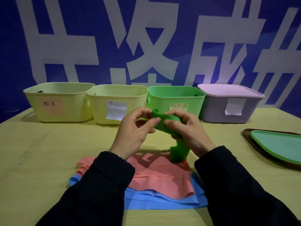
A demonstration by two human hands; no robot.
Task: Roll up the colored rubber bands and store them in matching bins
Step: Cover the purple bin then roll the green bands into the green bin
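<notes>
Both hands pinch the green band (164, 123) above the worktop (48, 152). The left hand (135, 129) has thumb and fingers pressed together on the started coil at the band's upper end. The right hand (187, 129) nips the strip just beside that grip, thumb on top, fingers curled beneath. The small roll pokes up between the two sets of fingertips. From the grip the loose tail of the band hangs down and toward the person, its end touching the pink bands (154, 175), which lie under the hands on top of the blue bands (162, 201).

The step in hand looks like the start of the rolling, with most of the strip not yet wound. To do it well, I would keep the core tight between the left fingertips, let the right hand feed the tail with light tension, and keep the edges lined up so the coil does not cone out sideways. The rubber will likely spring open if either pinch slackens.

Beyond the grip and slightly to its right stands the green bin (175, 98), open, its likely home. The yellow bins (114, 98) sit farther left, the lidded purple bin (228, 108) farther right.
</notes>
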